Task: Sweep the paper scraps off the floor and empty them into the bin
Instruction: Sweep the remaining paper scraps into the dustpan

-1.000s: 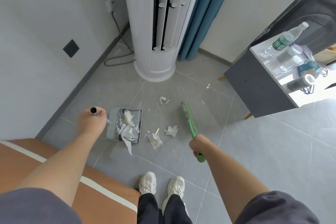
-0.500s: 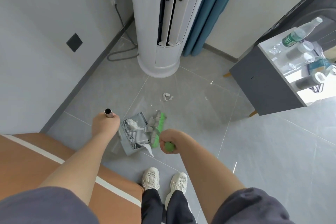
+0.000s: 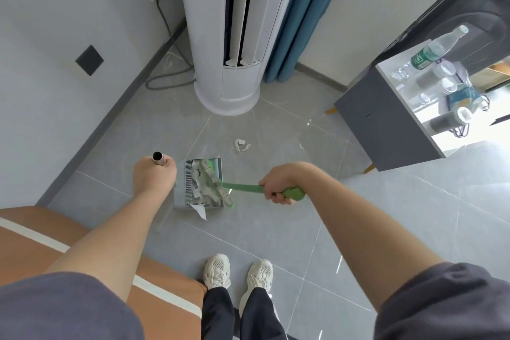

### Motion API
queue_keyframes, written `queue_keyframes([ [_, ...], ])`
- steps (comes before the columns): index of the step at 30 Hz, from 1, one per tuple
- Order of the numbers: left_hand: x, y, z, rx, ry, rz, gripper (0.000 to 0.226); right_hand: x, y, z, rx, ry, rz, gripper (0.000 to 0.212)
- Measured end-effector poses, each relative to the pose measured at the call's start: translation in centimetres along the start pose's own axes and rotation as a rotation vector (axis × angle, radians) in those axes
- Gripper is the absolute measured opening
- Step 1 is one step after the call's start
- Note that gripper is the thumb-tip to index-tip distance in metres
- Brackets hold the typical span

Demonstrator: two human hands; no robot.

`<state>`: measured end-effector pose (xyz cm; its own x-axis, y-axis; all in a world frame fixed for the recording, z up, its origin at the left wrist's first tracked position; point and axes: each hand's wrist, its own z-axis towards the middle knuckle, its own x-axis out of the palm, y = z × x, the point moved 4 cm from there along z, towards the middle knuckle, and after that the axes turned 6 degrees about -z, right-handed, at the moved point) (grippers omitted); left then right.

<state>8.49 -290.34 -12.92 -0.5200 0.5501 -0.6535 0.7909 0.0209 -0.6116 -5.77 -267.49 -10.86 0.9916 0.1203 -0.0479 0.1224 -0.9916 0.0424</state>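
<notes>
A metal dustpan (image 3: 180,190) rests on the grey tiled floor, filled with white paper scraps (image 3: 205,185). My left hand (image 3: 153,178) grips the top of its upright metal handle (image 3: 157,158). My right hand (image 3: 277,183) holds the green broom (image 3: 242,188) by its handle; the brush end lies inside the pan on the scraps. One scrap (image 3: 201,211) hangs over the pan's near lip. Another crumpled scrap (image 3: 241,145) lies on the floor beyond the pan. No bin is in view.
A tall white air conditioner (image 3: 231,36) stands ahead, a teal curtain (image 3: 292,22) beside it. Its cable (image 3: 168,77) loops by the left wall. A dark cabinet (image 3: 386,121) with bottles on top stands at right. An orange surface (image 3: 41,243) lies at lower left. My shoes (image 3: 237,274) stand below.
The broom swept leftward, pushing the loose scraps near the pan into it. My right hand then drew back to the right, leaving the brush end in the pan. The left hand held the handle steady.
</notes>
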Motion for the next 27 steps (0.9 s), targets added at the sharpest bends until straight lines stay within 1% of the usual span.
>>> queue_keyframes([
  [3, -0.5, -0.5, 0.4, -0.005, -0.03, -0.019, 0.044, -3.0, -0.2, -1.2, -0.008, -0.124, -0.204, 0.045],
  [6, -0.8, -0.8, 1.6, -0.002, -0.087, -0.044, 0.039, -5.1, 0.1, -2.0, 0.008, -0.239, -0.345, 0.043],
  [8, -0.7, -1.0, 2.3, 0.0, -0.102, -0.037, 0.039, -5.9, 0.4, -2.0, 0.007, -0.349, -0.418, 0.039],
  [10, -0.5, -1.0, 2.9, -0.011, -0.099, -0.035, 0.038, -6.5, 0.3, -1.1, 0.015, -0.433, -0.436, 0.04],
  [13, -0.3, -0.9, 3.9, -0.027, -0.095, -0.018, 0.034, -7.0, -0.1, 1.3, 0.032, -0.517, -0.355, 0.04],
  [15, -0.1, -1.0, 4.6, -0.026, -0.093, 0.01, 0.033, -7.2, 0.0, 3.1, 0.045, -0.54, -0.31, 0.041],
  [18, -0.1, -1.1, 5.6, 0.008, -0.082, 0.061, 0.037, -6.9, 0.0, 5.0, 0.087, -0.512, -0.29, 0.038],
  [20, -0.2, -0.8, 6.4, -0.014, -0.066, 0.064, 0.034, -5.8, 0.5, 5.8, 0.106, -0.442, -0.342, 0.027],
  [21, -0.1, -0.5, 6.7, -0.037, -0.056, 0.052, 0.03, -4.9, 0.9, 6.3, 0.099, -0.389, -0.372, 0.024],
  [24, 0.0, 0.0, 7.0, -0.084, -0.043, 0.032, 0.023, -1.3, 2.2, 7.4, 0.054, -0.246, -0.428, 0.036],
  [27, 0.3, 0.3, 7.0, -0.111, -0.027, 0.016, 0.024, 1.5, 4.0, 7.4, -0.039, -0.207, -0.456, 0.026],
])
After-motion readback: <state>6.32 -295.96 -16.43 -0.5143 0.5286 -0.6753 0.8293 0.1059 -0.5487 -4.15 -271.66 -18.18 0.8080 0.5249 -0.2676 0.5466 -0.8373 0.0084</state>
